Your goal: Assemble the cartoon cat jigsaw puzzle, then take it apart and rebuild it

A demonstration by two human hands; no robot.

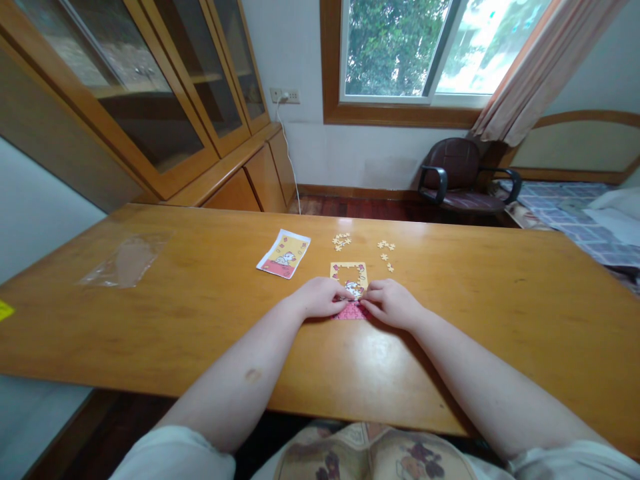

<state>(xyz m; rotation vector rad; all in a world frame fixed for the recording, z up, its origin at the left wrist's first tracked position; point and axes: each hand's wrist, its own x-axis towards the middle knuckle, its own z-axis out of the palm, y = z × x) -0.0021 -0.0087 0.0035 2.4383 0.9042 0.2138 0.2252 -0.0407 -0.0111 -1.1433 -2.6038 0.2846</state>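
Observation:
A partly assembled jigsaw puzzle [350, 312] lies flat on the wooden table, with a yellow frame, a pink lower strip and a white animal in the middle. Bare tabletop shows through a gap in its upper centre. My left hand [323, 297] rests on its left side, fingers bent together over the middle. From the right, my right hand [391, 301] meets it, thumb and fingertips pressed at the puzzle's right side. The fingertips of both hands nearly touch; any piece beneath them is too small to make out.
Loose yellow puzzle pieces form one pile [341, 241] behind the puzzle and a scattered group [386, 247] to its right. A printed reference picture [285, 255] lies left. Farther left is a clear plastic bag [125, 261]. The wooden table [200, 320] reaches toward an armchair [457, 173].

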